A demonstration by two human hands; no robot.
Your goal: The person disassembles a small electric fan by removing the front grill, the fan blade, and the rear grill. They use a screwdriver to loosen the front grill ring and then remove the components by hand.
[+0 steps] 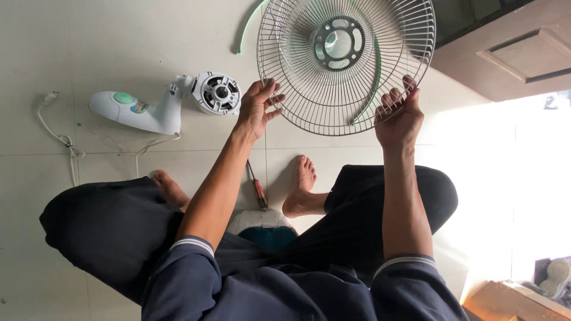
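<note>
I hold a round wire fan guard [345, 62] up in front of me with both hands. My left hand [257, 110] grips its rim on the left side. On the right side of the rim, my right hand [399, 116] has its fingers hooked through the wires. A dark metal hub ring sits at the guard's centre. On the tiled floor to the left lies the white fan body [143, 113] with its motor housing [217, 93] facing up.
A screwdriver with a red handle [258, 189] lies on the floor between my legs, near my bare foot [302, 184]. A white power cord [59, 139] trails at the left. A thin green rim strip [247, 27] lies behind the guard. A wooden cabinet [505, 53] stands at the right.
</note>
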